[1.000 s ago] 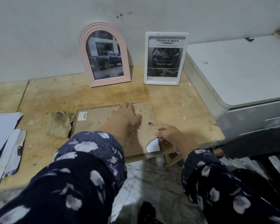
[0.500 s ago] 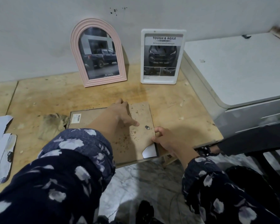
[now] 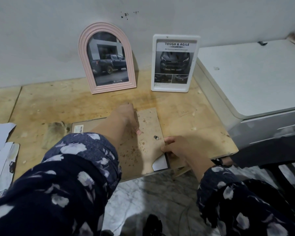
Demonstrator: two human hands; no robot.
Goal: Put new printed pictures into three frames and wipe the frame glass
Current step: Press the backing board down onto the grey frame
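Observation:
A third frame [image 3: 148, 133] lies face down on the wooden table [image 3: 58, 103], its stained brown backing board up, a white print corner [image 3: 160, 163] showing at its near right. My left hand [image 3: 126, 116] presses flat on the backing near its far edge. My right hand [image 3: 175, 147] pinches the frame's right edge. A pink arched frame [image 3: 107, 58] and a white rectangular frame [image 3: 174, 63], both holding car pictures, lean on the wall behind. A crumpled tan cloth [image 3: 55, 133] lies left of the flat frame.
Loose papers [image 3: 2, 150] are stacked at the table's left edge. A grey-white cabinet [image 3: 254, 77] stands against the table's right side. The wall [image 3: 41, 40] runs along the back. Below the table's near edge is marble floor [image 3: 143, 193].
My left hand slid toward the far edge of the backing board. My right hand moved up the frame's right edge, nearer the hanger. The head camera shifted slightly.

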